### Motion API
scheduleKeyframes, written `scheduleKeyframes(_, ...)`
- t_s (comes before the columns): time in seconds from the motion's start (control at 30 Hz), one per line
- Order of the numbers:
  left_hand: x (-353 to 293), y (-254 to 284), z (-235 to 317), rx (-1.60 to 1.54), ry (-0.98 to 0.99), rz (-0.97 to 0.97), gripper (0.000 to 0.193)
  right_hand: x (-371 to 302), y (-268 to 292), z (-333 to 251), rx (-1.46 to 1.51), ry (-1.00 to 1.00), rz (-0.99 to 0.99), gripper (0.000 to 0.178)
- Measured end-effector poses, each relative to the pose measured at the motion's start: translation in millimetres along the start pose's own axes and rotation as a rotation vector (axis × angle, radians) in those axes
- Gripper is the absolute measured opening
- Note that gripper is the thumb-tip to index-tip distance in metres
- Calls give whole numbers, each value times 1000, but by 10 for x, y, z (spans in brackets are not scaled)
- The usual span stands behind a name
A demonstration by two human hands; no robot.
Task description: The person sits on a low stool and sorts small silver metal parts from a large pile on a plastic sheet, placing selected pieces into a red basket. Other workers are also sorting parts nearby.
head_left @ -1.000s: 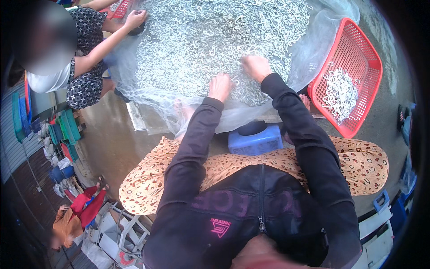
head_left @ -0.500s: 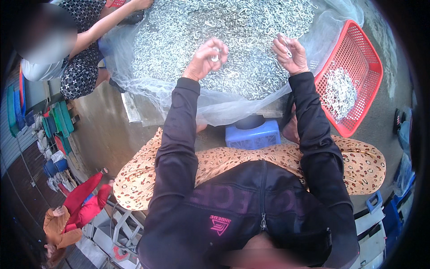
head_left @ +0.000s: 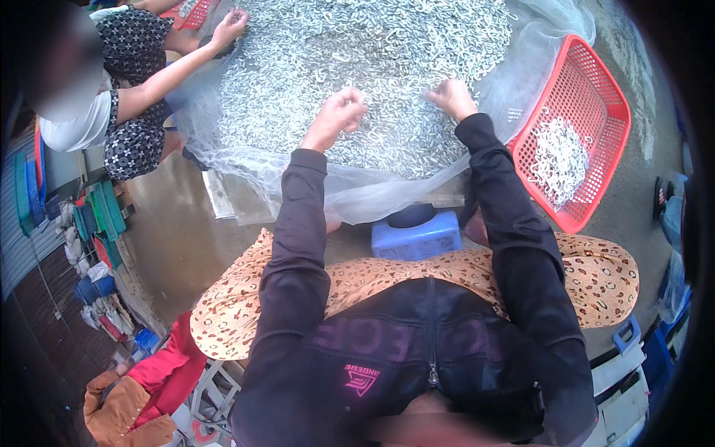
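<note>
Pieces [head_left: 406,141], small, pale and curled, lie in a broad layer below both hands on my feed: the left hand [head_left: 337,119] is loosely curled, the right hand [head_left: 451,98] is bunched, and I can't tell whether either has hold of one. I'd judge each light, fairly stiff, perhaps slick and apt to snag its neighbours, so I'd pinch one by its bend. Room to move lies between the hands, inside the slack near edge of the translucent sheet [head_left: 350,200], with a red basket [head_left: 588,78] to the right and a co-worker's hand [head_left: 228,30] at far left.
</note>
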State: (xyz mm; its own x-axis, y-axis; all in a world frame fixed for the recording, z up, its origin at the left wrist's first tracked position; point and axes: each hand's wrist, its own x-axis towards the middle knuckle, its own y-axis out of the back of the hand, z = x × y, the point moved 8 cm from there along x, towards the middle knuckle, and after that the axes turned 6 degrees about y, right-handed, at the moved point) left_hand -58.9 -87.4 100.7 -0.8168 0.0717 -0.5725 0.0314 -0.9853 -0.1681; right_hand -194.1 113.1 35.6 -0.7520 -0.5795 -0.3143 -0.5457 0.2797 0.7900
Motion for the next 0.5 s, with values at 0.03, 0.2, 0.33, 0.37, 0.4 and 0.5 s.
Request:
scheduleKeyframes(0.03,-59,20,168,-141,-80,-18,16,35,-61,-67,48,56,87,27)
scheduleKeyframes(0.2,-243,131,430,-388,-195,-86,36,-49,-86,-325,408,165,68,29)
scheduleKeyframes(0.33,-9,304,-104,-49,26,162,23,-334,41,-364,830,-57,-174,28)
scheduleKeyframes(0.37,37,407,-319,366,178,385,31,-431,53,-400,957,-67,-257,27)
scheduleKeyframes(0.4,54,340,-259,779,-28,471,34,-500,100,-481,1164,-14,-288,26)
scheduleKeyframes(0.5,100,180,-425,1111,-200,543,31,-627,263,-680,1794,164,-374,22)
